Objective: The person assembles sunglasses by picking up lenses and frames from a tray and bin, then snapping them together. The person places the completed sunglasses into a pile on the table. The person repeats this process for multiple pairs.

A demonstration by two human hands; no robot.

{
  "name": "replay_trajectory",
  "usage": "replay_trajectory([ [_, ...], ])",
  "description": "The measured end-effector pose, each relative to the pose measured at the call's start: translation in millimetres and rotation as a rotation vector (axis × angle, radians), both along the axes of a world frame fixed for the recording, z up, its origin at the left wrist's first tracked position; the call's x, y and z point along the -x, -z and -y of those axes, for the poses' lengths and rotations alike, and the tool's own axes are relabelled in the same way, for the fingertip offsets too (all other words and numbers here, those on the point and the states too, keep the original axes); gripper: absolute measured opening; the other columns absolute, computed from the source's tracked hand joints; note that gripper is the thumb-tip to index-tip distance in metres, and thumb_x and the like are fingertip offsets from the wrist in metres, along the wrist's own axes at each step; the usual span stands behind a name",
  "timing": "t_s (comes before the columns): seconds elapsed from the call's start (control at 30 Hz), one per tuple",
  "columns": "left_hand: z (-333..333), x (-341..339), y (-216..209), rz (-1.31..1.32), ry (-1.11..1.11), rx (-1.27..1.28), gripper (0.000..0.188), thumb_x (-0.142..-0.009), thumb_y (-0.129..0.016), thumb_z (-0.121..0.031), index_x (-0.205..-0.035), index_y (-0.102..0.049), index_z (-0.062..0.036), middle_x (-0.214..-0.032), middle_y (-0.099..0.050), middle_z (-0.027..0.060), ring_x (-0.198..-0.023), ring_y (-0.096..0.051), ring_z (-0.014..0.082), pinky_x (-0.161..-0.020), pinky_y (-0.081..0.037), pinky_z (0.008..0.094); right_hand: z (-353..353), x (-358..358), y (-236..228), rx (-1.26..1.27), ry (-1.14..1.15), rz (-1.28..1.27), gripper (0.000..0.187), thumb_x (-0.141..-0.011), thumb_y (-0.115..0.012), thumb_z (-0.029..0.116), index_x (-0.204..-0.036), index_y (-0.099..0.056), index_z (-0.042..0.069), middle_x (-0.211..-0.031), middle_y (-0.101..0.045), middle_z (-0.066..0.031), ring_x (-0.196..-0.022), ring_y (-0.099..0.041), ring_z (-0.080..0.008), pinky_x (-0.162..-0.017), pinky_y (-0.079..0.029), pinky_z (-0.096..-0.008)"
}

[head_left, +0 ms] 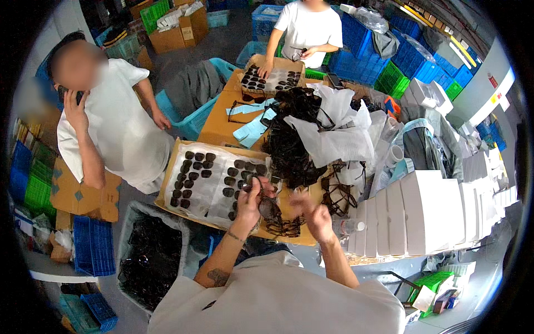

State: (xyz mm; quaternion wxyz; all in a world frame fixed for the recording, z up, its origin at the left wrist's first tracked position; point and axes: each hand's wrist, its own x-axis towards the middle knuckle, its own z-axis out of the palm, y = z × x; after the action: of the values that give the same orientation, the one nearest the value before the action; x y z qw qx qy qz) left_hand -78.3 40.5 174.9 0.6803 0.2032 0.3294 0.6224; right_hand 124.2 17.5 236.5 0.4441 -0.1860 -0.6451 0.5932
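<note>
My left hand point(249, 208) is closed on a pair of dark sunglasses point(270, 208) above the near right corner of a cardboard tray point(167, 173). White sheets line the tray, and dark lenses point(208, 161) lie on them in rows. To the right, my right hand point(318, 220) is raised over the table edge, its fingers apart and blurred; nothing shows in it. Below and between my hands lie several dark glasses frames point(285, 227). More brown frames point(338, 195) lie beyond my right hand, next to a big heap of black glasses point(295, 133).
White boxes point(409, 214) stand in a row at right, near a clear bottle point(347, 226). White foam sheets point(336, 142) cover part of the heap. One person point(111, 119) stands left holding a phone; another point(309, 28) handles a far lens tray point(272, 83). A lined bin point(150, 256) stands lower left.
</note>
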Motion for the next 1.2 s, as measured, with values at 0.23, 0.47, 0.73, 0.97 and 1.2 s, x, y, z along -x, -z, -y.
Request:
replay_trajectory([
  [0.23,29.1,11.4,-35.0,-0.377,0.204,-0.337,0.039,-0.104,-0.049,-0.033,-0.110,-0.062,0.0030,-0.124,-0.064,0.0200,-0.119,-0.058,0.0268,-0.103,-0.045,0.0382,6.3,54.0,36.5,0.312,-0.133,0.346,0.031,-0.100,-0.058,0.016,-0.125,-0.051,0.001,-0.113,-0.062,-0.0088,-0.108,-0.057,-0.0189,-0.095,-0.046,-0.0317],
  [0.47,80.0,42.6,5.4,-0.771,-0.134,-0.349,0.035,-0.104,-0.049,-0.026,-0.125,-0.059,0.0008,-0.120,-0.065,0.0158,-0.106,-0.062,0.0211,-0.089,-0.049,0.0346,19.1,108.0,43.0,0.232,-0.031,0.407,0.025,-0.100,-0.052,0.004,-0.124,-0.053,0.000,-0.110,-0.062,-0.0081,-0.108,-0.055,-0.0198,-0.096,-0.043,-0.0308],
  [0.73,119.8,57.6,35.1,-0.502,-0.463,-0.035,0.032,-0.106,-0.041,-0.026,-0.118,-0.052,0.0011,-0.119,-0.063,0.0186,-0.114,-0.059,0.0298,-0.103,-0.043,0.0390,44.5,155.8,88.5,0.924,-0.065,0.025,0.031,-0.093,-0.061,0.003,-0.123,-0.056,-0.005,-0.121,-0.062,-0.0062,-0.111,-0.059,-0.0201,-0.094,-0.046,-0.0334],
  [0.97,137.4,152.9,60.4,0.101,-0.827,0.138,0.030,-0.104,-0.048,-0.030,-0.116,-0.053,-0.0021,-0.106,-0.067,0.0153,-0.090,-0.067,0.0264,-0.085,-0.055,0.0388,4.8,178.4,119.7,0.813,-0.026,0.125,0.034,-0.093,-0.060,0.006,-0.124,-0.054,-0.003,-0.110,-0.061,-0.0109,-0.098,-0.064,-0.0209,-0.081,-0.050,-0.0309],
  [1.2,176.6,198.2,59.1,0.043,-0.791,0.180,0.029,-0.105,-0.045,-0.028,-0.113,-0.054,-0.0020,-0.101,-0.065,0.0141,-0.087,-0.061,0.0256,-0.084,-0.051,0.0415,-72.7,235.7,185.8,0.480,0.128,0.494,0.016,-0.094,-0.060,0.006,-0.109,-0.062,0.001,-0.081,-0.065,-0.0023,-0.073,-0.063,-0.0122,-0.061,-0.047,-0.0264],
])
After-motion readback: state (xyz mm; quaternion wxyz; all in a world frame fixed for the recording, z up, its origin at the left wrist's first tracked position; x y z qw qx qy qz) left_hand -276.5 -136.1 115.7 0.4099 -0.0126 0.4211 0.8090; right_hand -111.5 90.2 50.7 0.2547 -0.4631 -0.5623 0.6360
